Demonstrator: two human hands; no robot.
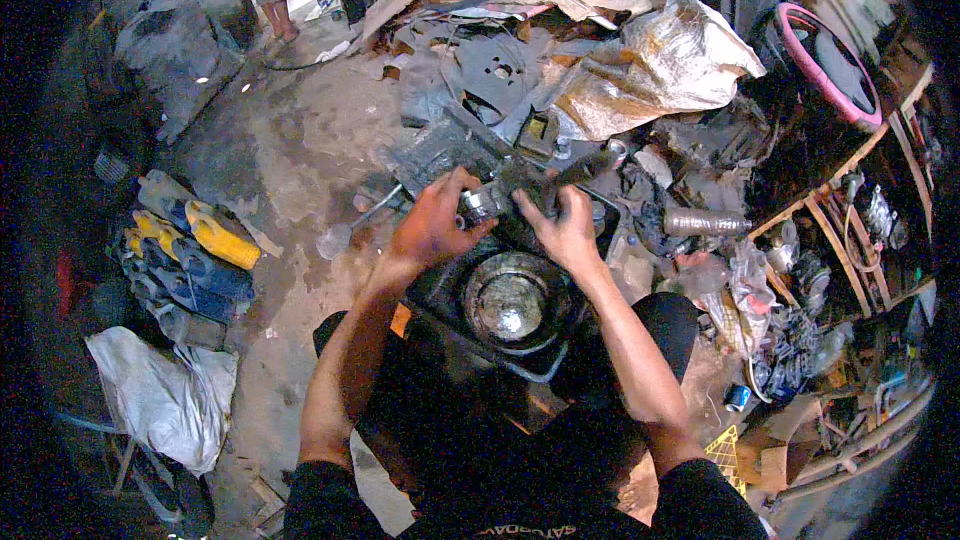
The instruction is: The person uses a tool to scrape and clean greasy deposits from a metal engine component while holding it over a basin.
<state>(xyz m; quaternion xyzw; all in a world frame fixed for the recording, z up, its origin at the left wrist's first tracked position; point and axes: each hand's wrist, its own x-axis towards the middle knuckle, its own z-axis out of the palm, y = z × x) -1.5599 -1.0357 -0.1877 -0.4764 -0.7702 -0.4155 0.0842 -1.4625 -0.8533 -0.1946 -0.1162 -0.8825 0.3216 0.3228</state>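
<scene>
My left hand [441,219] grips a shiny, ring-shaped metal part [482,202], fingers curled over its top and thumb underneath. Close by on the right, my right hand [561,229] is closed around a dark, blurred object [529,178], possibly a brush; its far end cannot be made out clearly. The two things are side by side, and whether they touch is unclear. Below my hands, between my knees, a round metal bowl [508,301] with a bright reflection sits in a dark, greasy tray [551,367].
Scrap surrounds me: a whitish sack [660,67], a round metal plate [491,71] and a plastic bottle [705,223]. Blue and yellow parts [221,232] are piled left, near a white sack [161,397]. A pink-rimmed wheel [787,45] leans upper right. A person's legs [277,7] stand far back.
</scene>
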